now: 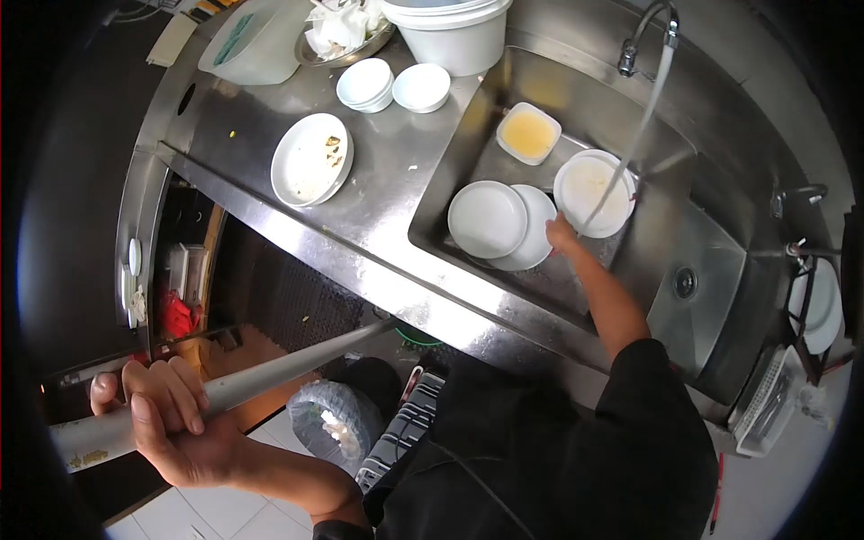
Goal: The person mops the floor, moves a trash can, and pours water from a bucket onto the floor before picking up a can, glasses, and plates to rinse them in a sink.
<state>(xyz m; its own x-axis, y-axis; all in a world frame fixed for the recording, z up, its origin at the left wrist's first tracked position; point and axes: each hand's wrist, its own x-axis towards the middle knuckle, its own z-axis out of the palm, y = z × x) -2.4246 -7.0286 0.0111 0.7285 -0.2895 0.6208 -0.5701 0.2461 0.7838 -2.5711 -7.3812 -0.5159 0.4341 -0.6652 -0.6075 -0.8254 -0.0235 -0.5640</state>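
At the lower left, my left hand (175,418) has its fingers curled around a pale grey pole (297,355) that slants up to the counter's underside. My right hand (563,236) reaches into the steel sink, its fingers closed between the stacked white plates (487,219) and a white bowl (589,189) with cloudy liquid. A bit of red shows under these fingers; what they hold is hidden. A pale hose (650,112) hangs from the tap, its lower end beside this hand. Behind the plates sits a square white container (528,134) of yellowish liquid.
On the steel counter (243,148) stand a white dish with food scraps (310,160), small white bowls (364,84), a white bucket (450,36) and a metal bowl of crumpled tissues (345,40). A lined bin (333,418) is below. A second basin (697,283) lies right.
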